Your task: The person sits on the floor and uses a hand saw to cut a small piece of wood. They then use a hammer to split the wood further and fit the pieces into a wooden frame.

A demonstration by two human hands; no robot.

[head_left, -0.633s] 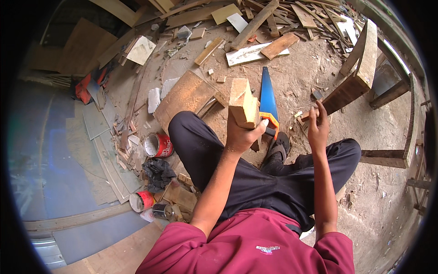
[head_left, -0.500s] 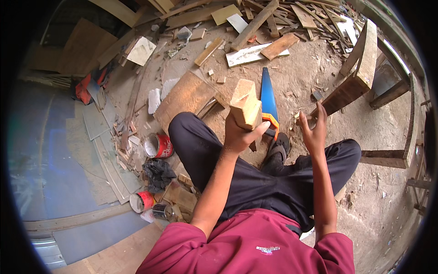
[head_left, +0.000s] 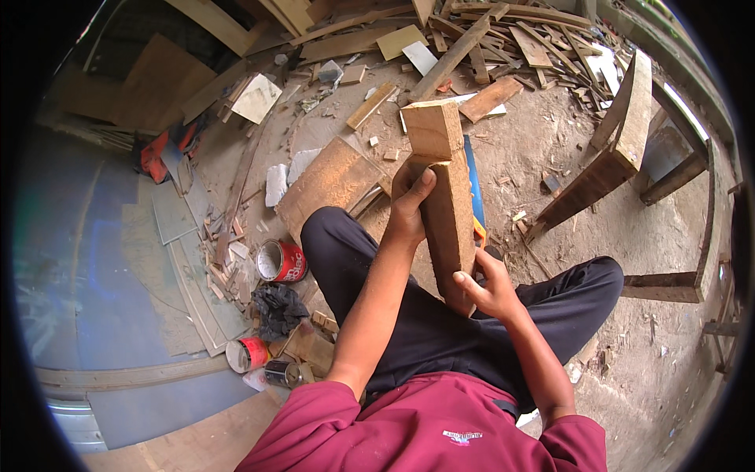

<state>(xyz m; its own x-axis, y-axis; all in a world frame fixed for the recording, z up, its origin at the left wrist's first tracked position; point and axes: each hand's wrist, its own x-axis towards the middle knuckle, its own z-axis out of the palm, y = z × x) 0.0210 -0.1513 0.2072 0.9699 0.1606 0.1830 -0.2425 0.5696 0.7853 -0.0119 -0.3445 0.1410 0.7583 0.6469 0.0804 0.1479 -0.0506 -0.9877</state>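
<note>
A thick wooden block with a notched upper end is held up over my lap, tilted with its lower end towards me. My left hand wraps around its left side near the notch, thumb lying across the face. Lower down, my right hand grips the block's right side close to its bottom end, with the thumb on the near face. Behind the block on the ground lies a handsaw; its blue blade shows in part, and most of its orange and black handle is hidden.
A sawdust-covered board lies ahead of my left knee. Red paint cans and a crumpled black plastic bag stand at the left. A wooden frame rises at the right. Scrap wood is piled at the far side.
My right hand, free before, has come in and taken hold of the block's lower end. The block has turned so that its long side shows, now covering more of the saw.
</note>
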